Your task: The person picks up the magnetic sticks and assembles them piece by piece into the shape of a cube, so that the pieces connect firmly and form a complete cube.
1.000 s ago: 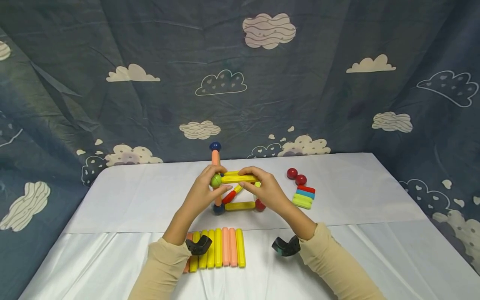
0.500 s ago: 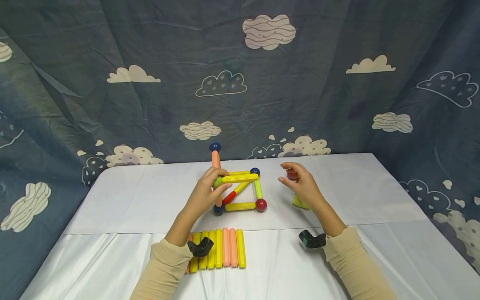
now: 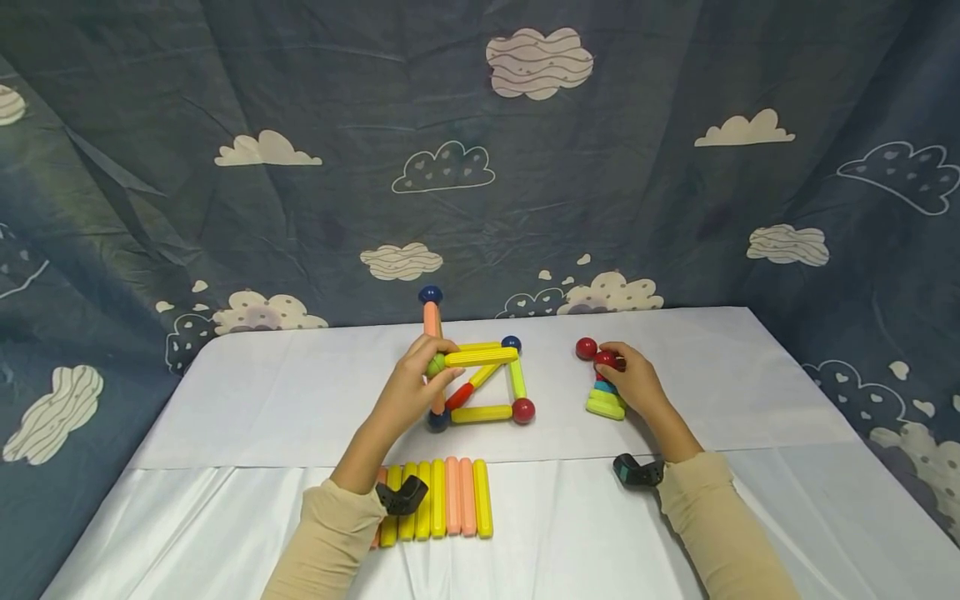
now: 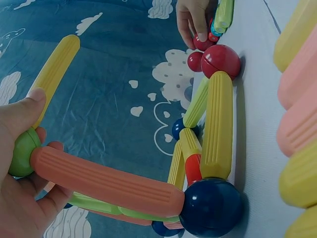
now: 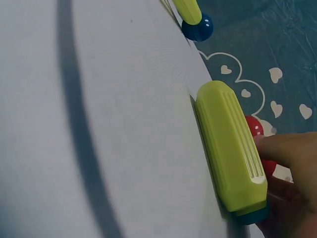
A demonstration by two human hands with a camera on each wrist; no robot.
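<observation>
My left hand [image 3: 408, 379] holds a green ball [image 4: 25, 153] at the top of a frame of rods and balls. From that ball a yellow rod [image 3: 482, 357] juts to the right, its far end unattached in the left wrist view. A salmon rod [image 4: 109, 178] runs down from the ball to a dark blue ball [image 4: 210, 208] on the table. Over at the right, my right hand [image 3: 636, 382] pinches a red ball [image 3: 604, 359] just behind the short coloured sticks. A second red ball [image 3: 587, 348] lies beside it. The thumb partly hides the pinched ball in the right wrist view.
Light green sticks [image 5: 230, 148] lie in front of the right hand, with blue and red ones behind. A row of yellow and salmon rods [image 3: 453, 496] lies near me, partly under the left forearm. The frame's corner red ball [image 3: 523, 411] rests on the white table [image 3: 300, 408].
My right hand has let go of the yellow rod, moved right to the red balls and taken hold of one. My left hand stays at the green ball.
</observation>
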